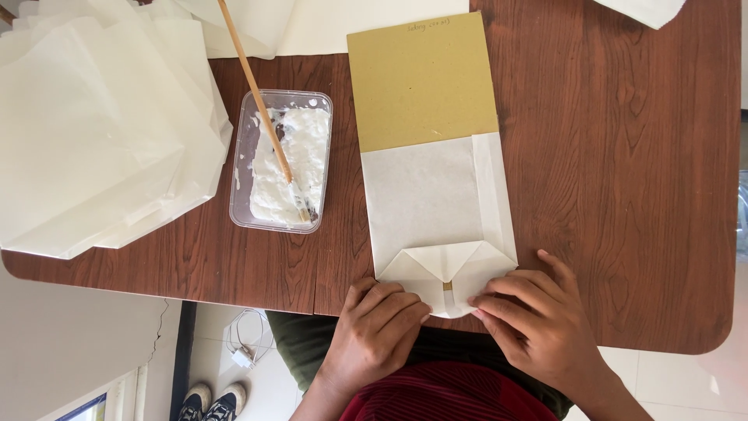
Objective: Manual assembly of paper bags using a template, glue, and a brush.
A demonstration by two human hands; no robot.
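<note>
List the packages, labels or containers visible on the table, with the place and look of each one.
Paper bag: table centre, flat, white, bottom folded under left hand and right hand.
Cardboard: mustard rectangle sticking out of the bag's far end, faint handwriting on top.
Plastic tub: left of the bag, clear, rectangular, holding white paste and a wooden stick.
Paper stack: far left, white.

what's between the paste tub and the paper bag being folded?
In the head view, only bare wooden table lies between the clear paste tub and the white paper bag. The brush rests in the tub, not in that gap.
</note>
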